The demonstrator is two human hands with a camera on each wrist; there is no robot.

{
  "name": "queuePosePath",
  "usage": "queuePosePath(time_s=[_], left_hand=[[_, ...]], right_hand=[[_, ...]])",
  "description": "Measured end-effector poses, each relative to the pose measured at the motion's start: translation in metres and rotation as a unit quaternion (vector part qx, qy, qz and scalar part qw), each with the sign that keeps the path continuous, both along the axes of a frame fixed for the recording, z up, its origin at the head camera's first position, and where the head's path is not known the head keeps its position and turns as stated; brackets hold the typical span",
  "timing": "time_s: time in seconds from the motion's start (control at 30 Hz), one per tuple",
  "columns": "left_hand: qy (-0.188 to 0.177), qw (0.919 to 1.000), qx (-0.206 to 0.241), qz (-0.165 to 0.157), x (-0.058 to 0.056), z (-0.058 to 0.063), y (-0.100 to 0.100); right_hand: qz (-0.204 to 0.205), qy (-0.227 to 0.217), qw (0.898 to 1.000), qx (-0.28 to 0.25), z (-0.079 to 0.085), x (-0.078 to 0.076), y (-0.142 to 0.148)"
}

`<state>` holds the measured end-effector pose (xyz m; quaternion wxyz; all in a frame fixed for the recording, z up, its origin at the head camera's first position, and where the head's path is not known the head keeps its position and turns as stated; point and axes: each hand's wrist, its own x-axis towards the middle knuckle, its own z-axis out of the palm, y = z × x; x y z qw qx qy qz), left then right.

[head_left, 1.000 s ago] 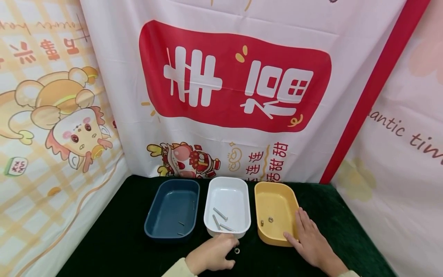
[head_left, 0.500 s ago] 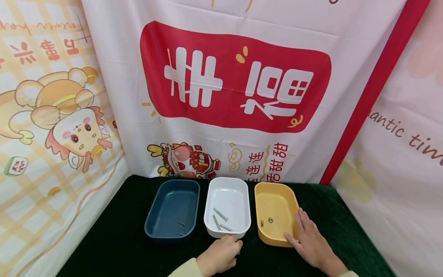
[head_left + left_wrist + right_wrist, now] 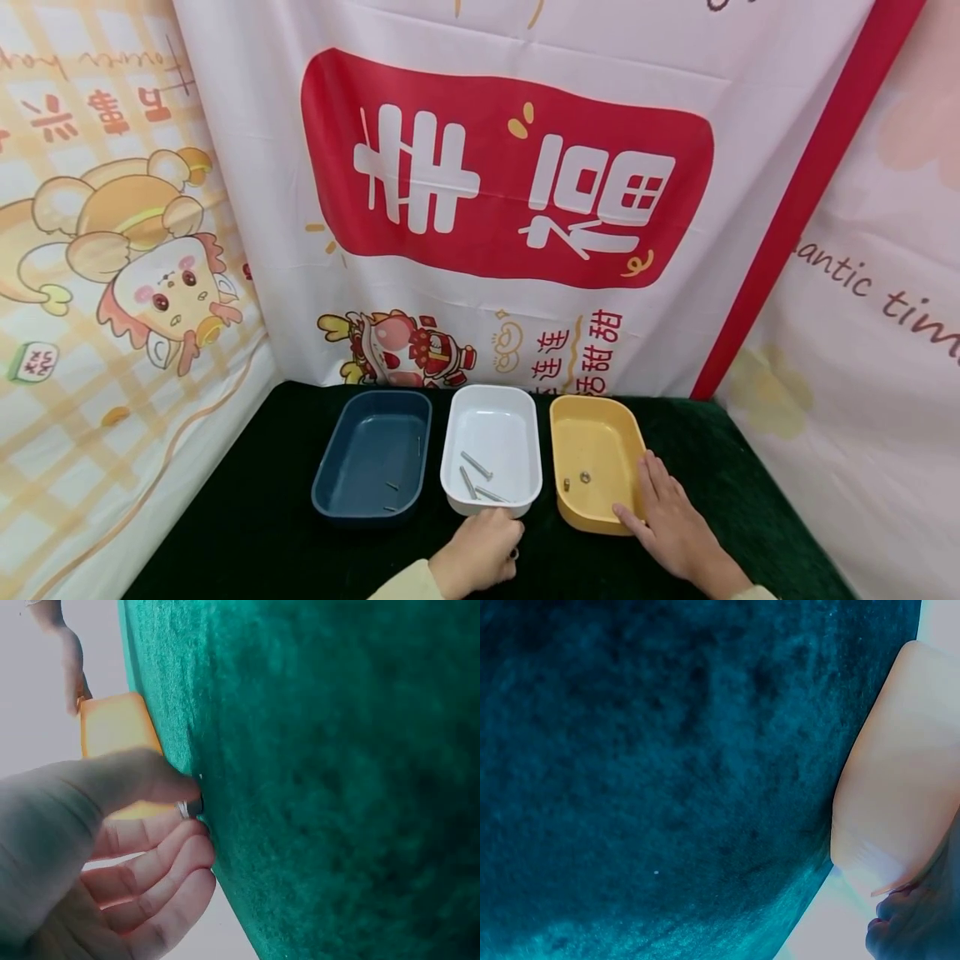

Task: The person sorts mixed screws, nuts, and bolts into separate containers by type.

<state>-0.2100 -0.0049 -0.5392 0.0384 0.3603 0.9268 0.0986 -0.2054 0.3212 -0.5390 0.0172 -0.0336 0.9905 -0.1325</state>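
Observation:
In front of the white tray, my left hand pinches a small metal nut between thumb and index finger, right at the green cloth; the other fingers curl beneath. Only a bit of the nut shows past the fingers in the head view. My right hand lies with straight fingers along the right side of the yellow tray, its thumb at the near right corner. Two small nuts lie in the yellow tray. Three long bolts rest in the white tray.
A blue tray stands at the left with several small, thin screws in it. All three trays stand in a row on the dark green cloth. A white printed curtain hangs right behind them.
My left hand has shifted slightly right onto the nut that lay on the cloth and now pinches it. The right hand stays at the yellow tray.

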Motion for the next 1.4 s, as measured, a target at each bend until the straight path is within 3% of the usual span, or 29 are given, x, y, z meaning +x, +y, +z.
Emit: queuePosePath(time_s=[0.3, 0.57, 0.9, 1.13, 1.4], left_hand=[[-0.059, 0.9966, 0.038, -0.044, 0.004, 0.005, -0.005], [-0.033, 0.9939, 0.063, -0.084, 0.006, 0.020, -0.004], [-0.094, 0.9874, 0.107, -0.069, -0.001, 0.044, 0.006], [-0.084, 0.9854, 0.131, -0.068, -0.010, 0.058, 0.013], [-0.005, 0.9878, 0.137, -0.074, -0.018, 0.074, 0.026]], right_hand=[[0.000, 0.004, 1.000, 0.006, -0.001, 0.001, 0.000], [0.000, -0.002, 1.000, 0.001, 0.001, 0.001, -0.001], [0.000, -0.002, 1.000, 0.001, 0.000, -0.001, 0.000], [0.001, 0.000, 1.000, 0.003, -0.002, -0.001, 0.000], [-0.002, 0.004, 1.000, 0.006, -0.002, 0.000, 0.000]])
